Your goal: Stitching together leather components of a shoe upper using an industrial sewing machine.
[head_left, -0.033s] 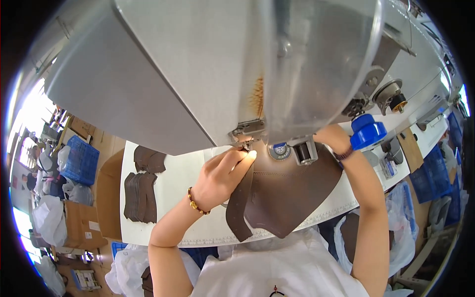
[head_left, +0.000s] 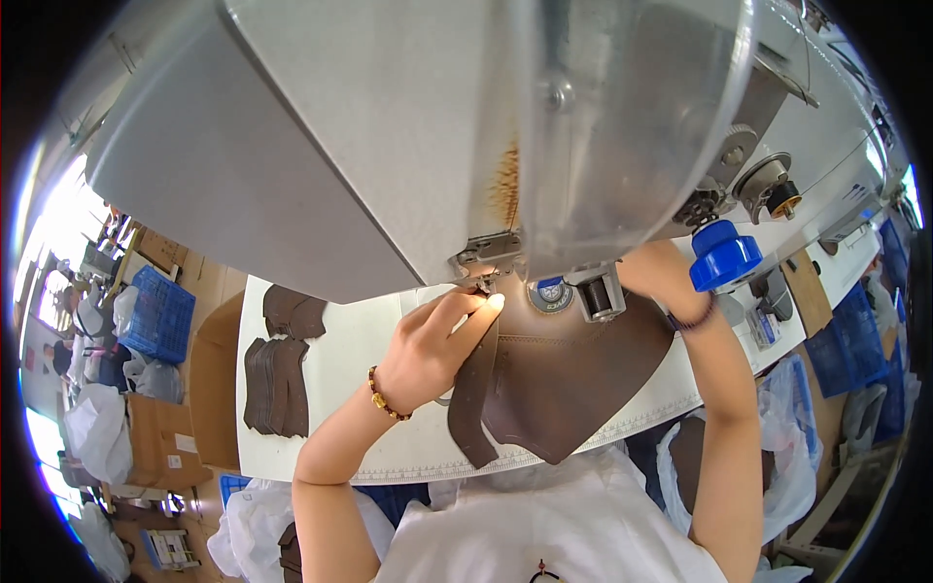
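Observation:
My left hand [head_left: 428,348] is closed at the sewing machine's needle area [head_left: 489,282], thumb and forefinger pinching the edge of a brown leather-like strip [head_left: 473,418]. That strip lies along the left side of a larger brown leather-like piece [head_left: 578,398], which has a stitched line near its top and hangs toward my lap. My right hand [head_left: 661,277] rests at the upper right of the larger piece, partly behind the machine head; its fingers are hidden. The sewing machine [head_left: 389,126] is grey-white and fills the upper view.
Stacked brown cut pieces [head_left: 277,387] lie on the white table [head_left: 350,364] at left, with more pieces [head_left: 293,313] behind them. A blue knob [head_left: 724,257] juts out near my right wrist. Cardboard boxes [head_left: 160,442] and a blue crate [head_left: 155,313] stand at far left.
My right hand and wrist have shifted slightly outward and down. The lower end of the brown strip has swung a little to the right. My left hand has stayed nearly still.

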Tool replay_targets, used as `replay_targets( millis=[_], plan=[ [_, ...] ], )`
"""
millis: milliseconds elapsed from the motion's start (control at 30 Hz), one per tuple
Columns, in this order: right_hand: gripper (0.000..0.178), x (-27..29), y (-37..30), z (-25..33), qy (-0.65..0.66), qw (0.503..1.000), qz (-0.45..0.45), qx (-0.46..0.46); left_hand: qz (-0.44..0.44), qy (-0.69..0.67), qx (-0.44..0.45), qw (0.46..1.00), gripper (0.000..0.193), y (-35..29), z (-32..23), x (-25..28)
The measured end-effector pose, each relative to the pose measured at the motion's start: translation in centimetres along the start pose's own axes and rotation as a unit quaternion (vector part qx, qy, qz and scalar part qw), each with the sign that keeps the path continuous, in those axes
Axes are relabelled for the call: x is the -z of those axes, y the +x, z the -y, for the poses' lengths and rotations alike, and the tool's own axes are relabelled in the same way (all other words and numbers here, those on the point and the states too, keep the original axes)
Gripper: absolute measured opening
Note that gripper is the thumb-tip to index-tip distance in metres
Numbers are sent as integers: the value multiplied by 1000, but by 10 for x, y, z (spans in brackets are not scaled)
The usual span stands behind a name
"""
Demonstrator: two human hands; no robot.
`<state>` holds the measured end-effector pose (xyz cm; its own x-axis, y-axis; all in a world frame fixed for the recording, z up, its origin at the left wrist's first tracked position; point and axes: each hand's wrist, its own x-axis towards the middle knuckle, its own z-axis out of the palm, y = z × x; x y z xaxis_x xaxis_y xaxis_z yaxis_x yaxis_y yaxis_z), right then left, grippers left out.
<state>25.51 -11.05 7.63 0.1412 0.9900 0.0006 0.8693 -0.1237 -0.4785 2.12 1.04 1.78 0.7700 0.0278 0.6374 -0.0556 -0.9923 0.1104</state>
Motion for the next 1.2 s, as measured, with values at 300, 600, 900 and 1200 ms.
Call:
replay_targets(
  millis=[300, 600, 900, 1200],
  plan=[
    [44, -101, -91, 48, -226, 927, -203, 219, -42, -197, 95, 975, 47, -14, -2, 5],
    [35, -118, -91, 36, -140, 918, -291, 230, -126, -430, 366, 816, 34, -20, -16, -29],
    [37, -115, -90, 35, -80, 925, -289, 235, -187, 36, 48, 981, 29, -21, -9, -19],
    [48, -115, -89, 34, -44, 928, -286, 235, -113, -114, -36, 986, 27, -27, 4, -6]
  ],
)
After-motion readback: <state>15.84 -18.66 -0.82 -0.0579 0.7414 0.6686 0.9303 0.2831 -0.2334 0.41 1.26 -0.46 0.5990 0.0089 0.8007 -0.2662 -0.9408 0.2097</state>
